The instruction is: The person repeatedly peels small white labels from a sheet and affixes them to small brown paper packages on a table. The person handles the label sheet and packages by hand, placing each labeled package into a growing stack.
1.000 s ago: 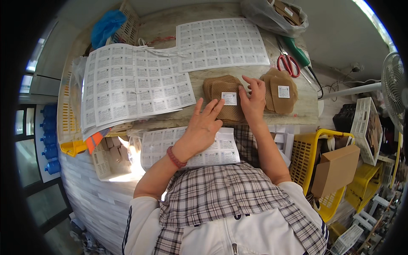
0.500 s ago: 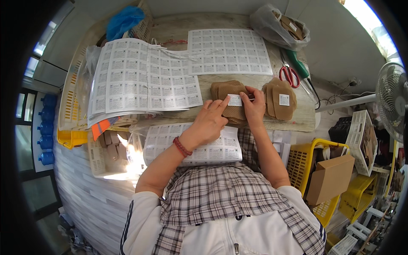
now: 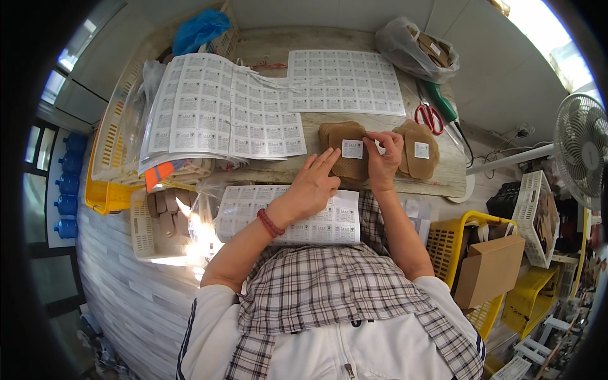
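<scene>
Reference: clock directions are taken from the front brown pile (image 3: 342, 169), which lies on the table ahead of the wearer.

Hands: The left hand (image 3: 310, 192) has its fingers slightly spread, tips resting at the left side of the white label (image 3: 352, 149) on the pile's top piece. The right hand (image 3: 384, 163) is at 3 o'clock, fingertips drawn close together near the label's right edge; a small pale patch shows there, but whether they grip anything cannot be told.

Progress: The front pile's top piece bears its label, apparently seated. The second brown pile (image 3: 418, 168), at 3 o'clock, also shows a labelled top piece. Labels on the pieces beneath cannot be confirmed. Ample labels remain on the sheet stack (image 3: 202, 107) at 10 o'clock and the flat sheet (image 3: 345, 79) at 12. The lap sheet (image 3: 247, 218), at 7 to 8, has a bare area at its upper right.

Containers:
- Translucent bag (image 3: 394, 47), 1 o'clock: brown pieces.
- Cream bin (image 3: 142, 234), 8 o'clock: rounded brown pieces.
- Yellow basket (image 3: 443, 244), between 4 and 5: a cardboard box and dark, indistinct contents.
</scene>
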Motion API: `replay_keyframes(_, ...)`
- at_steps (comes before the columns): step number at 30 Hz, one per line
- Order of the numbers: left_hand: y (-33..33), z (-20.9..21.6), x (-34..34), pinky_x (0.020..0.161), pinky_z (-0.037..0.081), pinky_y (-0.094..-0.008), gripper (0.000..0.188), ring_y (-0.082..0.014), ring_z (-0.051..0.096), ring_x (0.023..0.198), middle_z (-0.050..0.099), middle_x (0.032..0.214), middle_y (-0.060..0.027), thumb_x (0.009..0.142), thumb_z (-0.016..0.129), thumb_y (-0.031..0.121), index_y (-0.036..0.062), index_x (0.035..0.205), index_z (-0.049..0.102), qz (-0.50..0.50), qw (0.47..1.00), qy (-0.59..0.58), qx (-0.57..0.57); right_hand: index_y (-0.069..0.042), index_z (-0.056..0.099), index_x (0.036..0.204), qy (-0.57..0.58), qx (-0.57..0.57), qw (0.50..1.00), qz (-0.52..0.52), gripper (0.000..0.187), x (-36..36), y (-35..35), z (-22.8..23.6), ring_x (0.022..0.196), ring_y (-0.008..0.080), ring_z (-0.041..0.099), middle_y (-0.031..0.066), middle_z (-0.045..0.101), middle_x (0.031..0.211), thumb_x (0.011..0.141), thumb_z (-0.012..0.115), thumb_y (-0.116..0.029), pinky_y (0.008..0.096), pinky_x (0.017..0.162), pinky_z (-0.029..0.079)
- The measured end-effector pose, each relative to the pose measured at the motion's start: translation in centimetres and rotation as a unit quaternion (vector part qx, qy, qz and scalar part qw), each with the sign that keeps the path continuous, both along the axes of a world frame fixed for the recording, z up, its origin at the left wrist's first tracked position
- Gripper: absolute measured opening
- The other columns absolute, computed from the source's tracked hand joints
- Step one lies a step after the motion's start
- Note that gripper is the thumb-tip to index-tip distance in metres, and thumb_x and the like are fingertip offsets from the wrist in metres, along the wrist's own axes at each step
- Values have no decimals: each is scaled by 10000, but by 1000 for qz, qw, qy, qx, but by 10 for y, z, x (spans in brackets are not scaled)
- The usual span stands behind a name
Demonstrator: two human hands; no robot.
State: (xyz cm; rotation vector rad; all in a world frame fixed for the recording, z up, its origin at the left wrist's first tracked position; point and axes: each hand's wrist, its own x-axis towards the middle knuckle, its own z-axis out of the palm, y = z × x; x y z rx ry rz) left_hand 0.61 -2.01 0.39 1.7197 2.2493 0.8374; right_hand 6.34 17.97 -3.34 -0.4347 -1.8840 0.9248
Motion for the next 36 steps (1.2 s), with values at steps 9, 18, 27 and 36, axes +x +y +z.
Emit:
replay_keyframes(9, -2, -2, 3, 1172, 229, -554, 97, -394, 271, 1452, 350, 1519, -248, 881, 612, 110, 40, 815, 603, -9, 1000, 16, 1, -70, 698, 893, -13, 208, 978, -14, 139, 1, 3, 5, 884, 250, 561, 57, 607, 936, 785, 733, 9, 350, 782, 471)
replay_keyframes(18, 0, -5, 3, 1170, 234, -550, 92, -391, 275, 1451, 372, 1507, -241, 877, 613, 112, 39, 822, 606, -12, 1000, 14, 9, -22, 655, 1032, -97, -113, 989, 19, 226, 0, 11, -30, 815, 190, 639, 91, 660, 972, 835, 748, -82, 317, 741, 518)
replay_keyframes(27, 0, -1, 4, 1173, 228, -550, 85, -383, 279, 1452, 384, 1504, -229, 884, 614, 120, 43, 848, 615, -11, 1000, 15, 10, -11, 610, 1036, -30, -157, 986, 45, 130, -2, 1, -27, 799, 185, 626, 121, 670, 971, 945, 630, -102, 322, 751, 507)
replay_keyframes(36, -2, -4, -3, 1166, 244, -531, 95, -362, 341, 1413, 460, 1450, -189, 882, 625, 129, 41, 848, 620, -5, 1000, -7, 15, -27, 565, 1115, -56, -138, 984, -94, 182, 28, 71, 5, 920, 266, 622, 163, 656, 990, 969, 586, -134, 347, 838, 487)
